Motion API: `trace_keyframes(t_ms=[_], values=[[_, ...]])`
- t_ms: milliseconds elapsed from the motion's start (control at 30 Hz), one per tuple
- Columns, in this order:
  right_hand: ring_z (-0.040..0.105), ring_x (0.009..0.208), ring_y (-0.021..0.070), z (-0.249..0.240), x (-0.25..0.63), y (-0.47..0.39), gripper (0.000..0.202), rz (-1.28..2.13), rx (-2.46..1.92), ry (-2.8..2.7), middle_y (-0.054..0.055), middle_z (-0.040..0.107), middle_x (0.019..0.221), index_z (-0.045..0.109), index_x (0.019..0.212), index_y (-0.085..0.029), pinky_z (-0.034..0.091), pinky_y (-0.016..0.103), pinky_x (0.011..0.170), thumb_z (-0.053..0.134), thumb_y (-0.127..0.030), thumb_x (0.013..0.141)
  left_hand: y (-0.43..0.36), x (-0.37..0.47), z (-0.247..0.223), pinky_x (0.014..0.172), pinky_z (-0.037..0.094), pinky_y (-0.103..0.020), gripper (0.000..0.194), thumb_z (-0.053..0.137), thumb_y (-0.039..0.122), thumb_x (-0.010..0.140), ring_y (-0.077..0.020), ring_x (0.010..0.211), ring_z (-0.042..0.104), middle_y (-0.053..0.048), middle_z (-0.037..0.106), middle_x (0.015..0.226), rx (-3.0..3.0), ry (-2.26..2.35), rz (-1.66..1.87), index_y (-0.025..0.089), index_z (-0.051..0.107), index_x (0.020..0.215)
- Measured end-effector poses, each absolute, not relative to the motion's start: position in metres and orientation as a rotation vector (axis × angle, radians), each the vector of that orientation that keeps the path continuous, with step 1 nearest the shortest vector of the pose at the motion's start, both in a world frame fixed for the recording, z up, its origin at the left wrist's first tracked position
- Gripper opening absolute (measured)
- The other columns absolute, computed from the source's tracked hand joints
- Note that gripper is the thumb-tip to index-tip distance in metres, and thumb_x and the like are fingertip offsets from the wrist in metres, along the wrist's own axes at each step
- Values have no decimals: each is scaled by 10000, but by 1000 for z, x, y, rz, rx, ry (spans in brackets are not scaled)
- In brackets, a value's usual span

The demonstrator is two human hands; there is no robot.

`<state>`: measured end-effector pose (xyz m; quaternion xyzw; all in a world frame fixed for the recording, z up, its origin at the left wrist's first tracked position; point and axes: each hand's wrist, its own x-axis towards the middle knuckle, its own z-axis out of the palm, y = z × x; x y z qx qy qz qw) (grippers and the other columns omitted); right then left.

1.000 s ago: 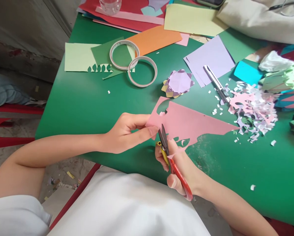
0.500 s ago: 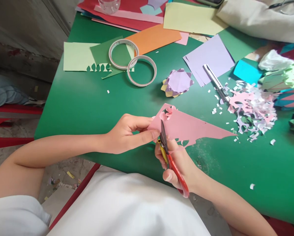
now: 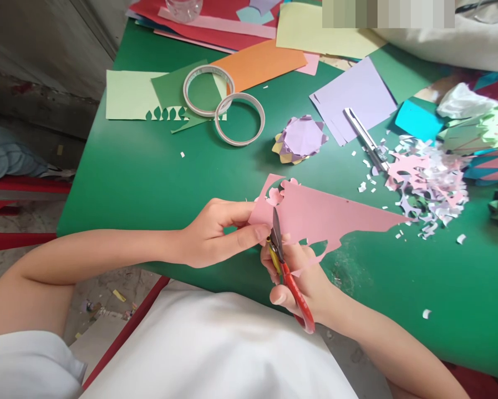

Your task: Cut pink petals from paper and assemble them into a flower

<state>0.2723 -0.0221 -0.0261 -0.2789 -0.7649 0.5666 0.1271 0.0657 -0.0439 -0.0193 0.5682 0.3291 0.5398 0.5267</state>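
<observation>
Between thumb and fingers, my left hand (image 3: 222, 230) pinches the left end of a pink sheet of paper (image 3: 319, 208). Curved cut-outs mark the sheet's top left and lower edge, and its right end narrows to a point. My right hand (image 3: 303, 277) is closed round the red handles of a pair of scissors (image 3: 296, 296). Their dark blades point up and lie across the paper, right beside my left thumb. Part of the right fingers is hidden behind the scissors and paper.
Two tape rolls (image 3: 240, 142) overlap on the green table (image 3: 128, 183). Past the pink paper sits a purple-and-yellow paper flower (image 3: 301, 138). A box cutter (image 3: 365, 138) lies beside paper scraps (image 3: 430, 183) on the right. Coloured sheets (image 3: 257, 64) cover the back.
The opening at the pink paper's upper left has grown into a longer curve. The sheet has turned slightly and its pointed tip has shifted right. The scissors have moved slightly left.
</observation>
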Motion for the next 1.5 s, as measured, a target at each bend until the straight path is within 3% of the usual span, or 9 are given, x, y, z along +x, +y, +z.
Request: trace_keyframes(t_ms=[333,600,967,1167,1500], values=[[259,469,80,-19,270,-18,676,1638,-832,-2225,-91,357,549,383,828,-231,209,262,445,399,-906,829,-39,62,-14,474,387,-185,290,580,262,954,-64,492,429,18,562,563,1430,887,1241,155,616,686],[273,469,81,-21,274,-16,694,1609,-846,-2279,-79,338,523,370,737,-230,235,251,448,374,-919,822,-39,59,-18,469,372,-181,315,590,228,935,-70,499,453,16,561,534,1524,946,1278,151,594,630],[326,455,96,-22,276,-12,725,1597,-825,-2311,-55,407,512,494,763,-211,264,256,448,370,-924,818,-37,55,-16,476,386,-199,330,560,227,929,-89,510,484,9,564,537,1564,965,1227,166,549,605],[299,456,84,-20,278,-12,715,1596,-862,-2326,-43,408,514,391,651,-219,248,256,441,383,-912,826,-36,55,-16,491,389,-201,316,556,207,931,-85,519,450,13,551,552,1536,931,1283,165,562,617],[296,463,82,-16,274,-11,713,1745,-893,-2251,-66,380,598,443,839,-218,241,264,446,417,-930,792,-38,54,-22,546,445,-217,351,581,343,967,-92,543,508,5,577,573,1515,981,1319,165,597,665]])
